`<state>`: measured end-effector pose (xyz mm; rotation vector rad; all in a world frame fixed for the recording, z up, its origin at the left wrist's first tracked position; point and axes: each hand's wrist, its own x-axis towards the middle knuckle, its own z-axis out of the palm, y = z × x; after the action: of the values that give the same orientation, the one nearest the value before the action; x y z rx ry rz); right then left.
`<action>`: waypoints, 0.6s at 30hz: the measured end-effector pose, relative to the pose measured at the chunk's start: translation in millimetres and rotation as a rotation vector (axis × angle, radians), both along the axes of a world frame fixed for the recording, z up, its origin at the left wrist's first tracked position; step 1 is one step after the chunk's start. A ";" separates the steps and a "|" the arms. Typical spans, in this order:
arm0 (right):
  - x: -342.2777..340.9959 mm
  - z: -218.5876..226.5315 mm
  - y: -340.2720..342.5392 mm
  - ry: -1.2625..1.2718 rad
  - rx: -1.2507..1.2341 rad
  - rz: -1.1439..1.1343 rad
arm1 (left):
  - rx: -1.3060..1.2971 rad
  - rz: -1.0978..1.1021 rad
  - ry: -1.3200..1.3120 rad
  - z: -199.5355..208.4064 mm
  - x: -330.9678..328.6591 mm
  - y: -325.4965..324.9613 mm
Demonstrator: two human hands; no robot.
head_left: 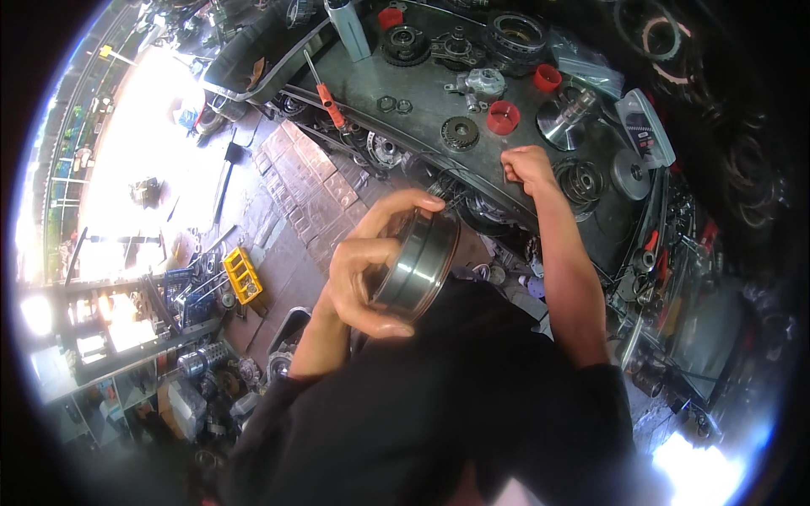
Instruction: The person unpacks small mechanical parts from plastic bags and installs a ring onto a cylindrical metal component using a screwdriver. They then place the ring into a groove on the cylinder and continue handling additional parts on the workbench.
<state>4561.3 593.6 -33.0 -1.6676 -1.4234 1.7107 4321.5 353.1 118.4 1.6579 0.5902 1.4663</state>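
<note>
My left hand (348, 274) grips a shiny steel drum (420, 263), shaped like a short cylinder with a groove around its side. It is raised in front of my body and tilted, with the fingers spread around its rim and wall. What lies inside the drum is hidden. My right hand (528, 164) is closed over the metal workbench (413, 83); whatever its fingers hold, if anything, does not show. Close to it are a red plastic cup (504, 117), a toothed gear (460, 133) and a round stack of metal rings (582, 181).
Farther along the bench stand a second red cup (547, 78), a shafted steel disc (564, 122), a cast metal housing (483, 83) and a grey bottle (348, 29). An orange-handled screwdriver (330, 105) lies at the bench's left edge. A yellow tray (243, 275) sits lower left.
</note>
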 end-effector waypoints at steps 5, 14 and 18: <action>7.3 109.9 -67.5 0.845 -0.037 -0.135 | -0.011 -0.004 0.040 7.9 2.8 1.9; 6.1 213.8 -145.3 0.939 0.356 0.071 | -0.021 -0.041 0.022 12.1 8.9 12.9; 7.7 208.3 -148.5 0.947 0.377 0.047 | -0.037 -0.057 -0.017 10.6 14.5 17.4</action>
<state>4569.1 445.1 175.3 -0.4807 -1.1735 1.7308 4336.1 370.6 128.9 1.6196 0.5533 1.4187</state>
